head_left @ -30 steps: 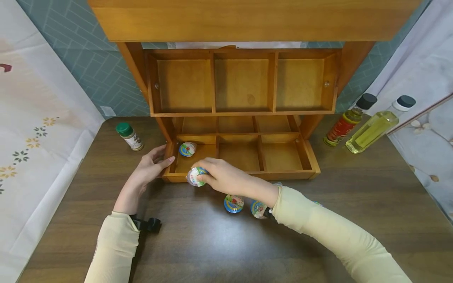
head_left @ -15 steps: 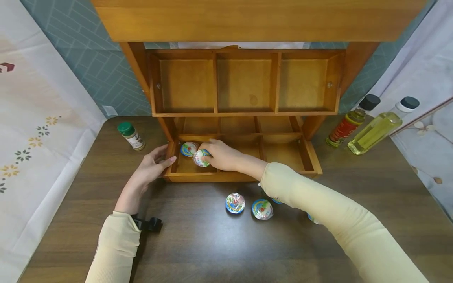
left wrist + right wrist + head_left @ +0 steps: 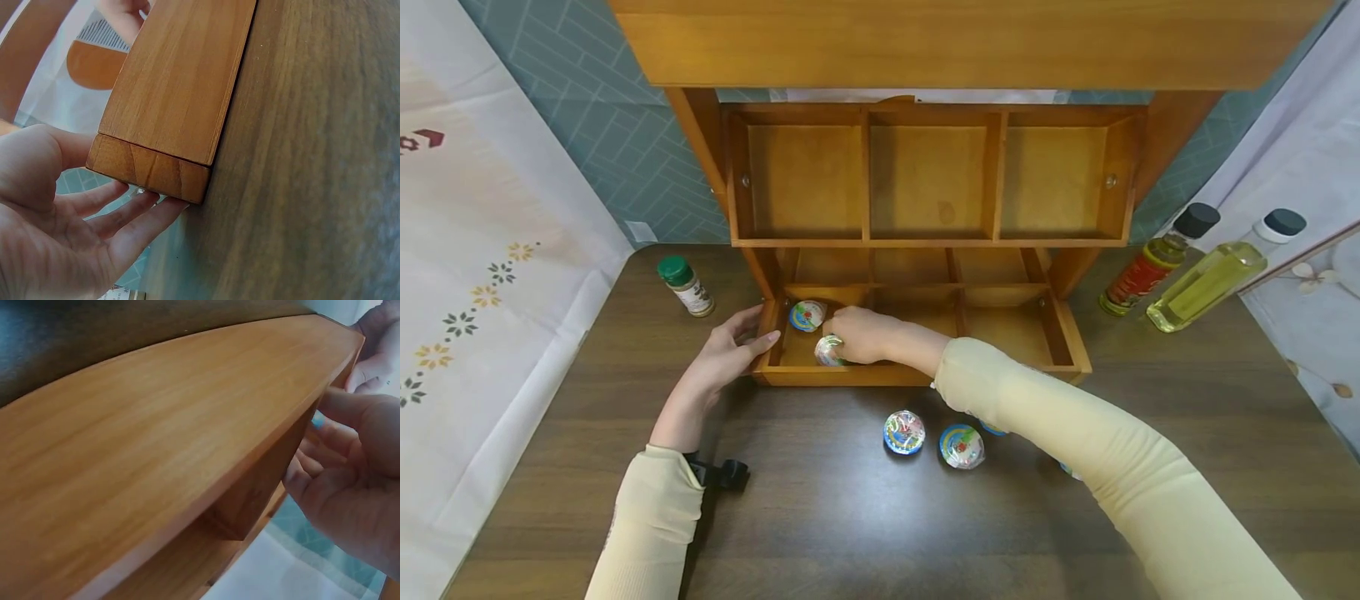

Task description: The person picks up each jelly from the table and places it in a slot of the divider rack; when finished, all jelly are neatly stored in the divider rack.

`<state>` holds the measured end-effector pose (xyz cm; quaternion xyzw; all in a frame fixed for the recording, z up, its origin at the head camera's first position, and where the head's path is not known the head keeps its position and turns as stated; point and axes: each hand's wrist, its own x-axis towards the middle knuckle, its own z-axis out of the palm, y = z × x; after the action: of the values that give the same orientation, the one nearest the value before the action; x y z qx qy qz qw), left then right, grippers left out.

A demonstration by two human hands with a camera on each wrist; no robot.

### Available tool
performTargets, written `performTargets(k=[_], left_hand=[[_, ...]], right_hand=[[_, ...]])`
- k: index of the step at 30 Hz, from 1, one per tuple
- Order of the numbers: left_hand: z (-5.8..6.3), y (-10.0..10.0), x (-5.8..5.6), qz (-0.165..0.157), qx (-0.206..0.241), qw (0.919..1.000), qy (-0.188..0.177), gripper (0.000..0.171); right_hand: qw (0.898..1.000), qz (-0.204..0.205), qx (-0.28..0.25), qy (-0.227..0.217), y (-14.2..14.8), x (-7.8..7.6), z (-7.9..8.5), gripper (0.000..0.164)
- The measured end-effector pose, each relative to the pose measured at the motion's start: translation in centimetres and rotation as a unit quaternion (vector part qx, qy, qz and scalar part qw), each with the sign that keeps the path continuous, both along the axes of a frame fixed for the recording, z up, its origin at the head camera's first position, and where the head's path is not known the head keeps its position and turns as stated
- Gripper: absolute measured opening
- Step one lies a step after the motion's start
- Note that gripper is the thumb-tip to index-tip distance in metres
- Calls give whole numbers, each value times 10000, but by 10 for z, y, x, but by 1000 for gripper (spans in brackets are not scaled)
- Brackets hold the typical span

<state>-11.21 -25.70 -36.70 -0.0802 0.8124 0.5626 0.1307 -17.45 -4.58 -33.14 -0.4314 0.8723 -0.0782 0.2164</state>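
Pinching one sealed cup in the left compartment of the lower wooden tray, near a stowed cup, the right hand has at least four loose cups left on the tabletop, while the left hand grips the tray's end.

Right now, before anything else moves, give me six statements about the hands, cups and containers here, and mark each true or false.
1. The right hand holds a cup at the left compartment of the lower tray. True.
2. The left hand holds a cup too. False: it grips the lower tray's left end.
3. A second cup lies in that left compartment. True.
4. Every cup is in the tray. False: others, such as this nearer cup, are on the table.
5. The green-capped jar stands left of the lower tray. True.
6. Both bottles stand on the left too. False: they stand on the right.
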Motion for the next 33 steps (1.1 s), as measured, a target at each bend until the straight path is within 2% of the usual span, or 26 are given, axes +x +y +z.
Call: performTargets(k=[3,7,10,14,24,33], left_hand=[[1,0,0,-5,-29,10000,-15,70],[1,0,-2,9,-71,10000,-6,69],[0,1,-3,-1,-63,10000,13,70],[1,1,-4,-26,-23,10000,51,69],[2,1,-3,-55,20,10000,15,69],[0,0,1,-37,-21,10000,12,69]], right_hand=[[9998,-41,62,-193,0,-2,2,28],[9979,-471,49,-431,1,-2,4,37],[9960,-801,2,-400,2,0,5,37],[9950,-984,-72,-142,3,2,8,34],[9954,-883,-345,166,17,7,13,38],[9903,-648,-1212,183,45,19,15,35]])
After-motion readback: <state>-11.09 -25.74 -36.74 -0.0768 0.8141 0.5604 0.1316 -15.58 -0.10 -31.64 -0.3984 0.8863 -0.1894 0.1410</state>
